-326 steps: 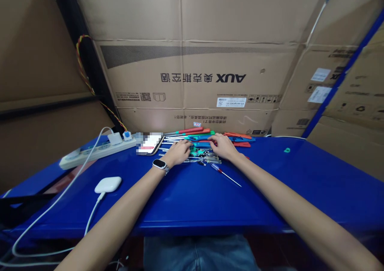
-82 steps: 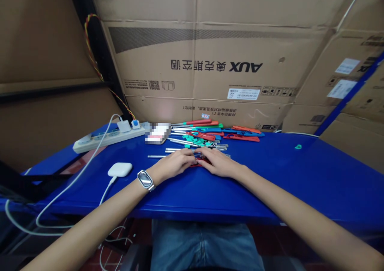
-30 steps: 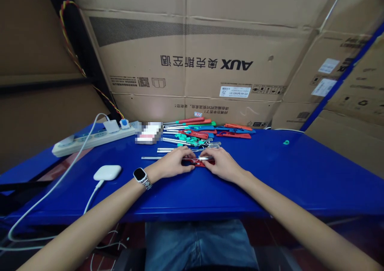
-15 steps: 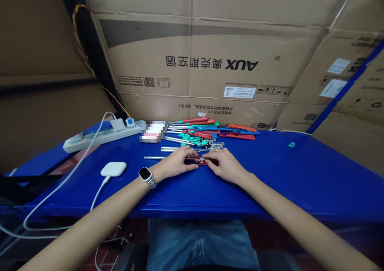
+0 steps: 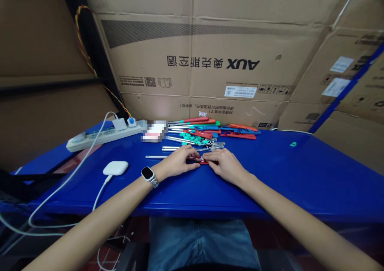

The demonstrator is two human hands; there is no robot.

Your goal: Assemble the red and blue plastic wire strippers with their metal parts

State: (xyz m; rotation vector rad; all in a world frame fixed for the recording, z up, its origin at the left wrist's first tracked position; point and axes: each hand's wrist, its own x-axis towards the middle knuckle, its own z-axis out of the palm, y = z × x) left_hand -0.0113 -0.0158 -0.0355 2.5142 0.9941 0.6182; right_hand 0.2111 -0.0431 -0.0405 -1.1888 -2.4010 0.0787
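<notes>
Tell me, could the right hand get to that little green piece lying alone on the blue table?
Probably yes. The right hand is at the red tool, and only bare blue table lies between it and the green piece off to its right.

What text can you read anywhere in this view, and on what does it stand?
"AUX", printed upside down with Chinese characters: large cardboard box.
"AUX", partly cut off: box at right.
White sticker on the large box: too small to read.
Small print and code marks on it: too small.
White labels on the right box: blurred.
Phone screen: blurred.
</notes>
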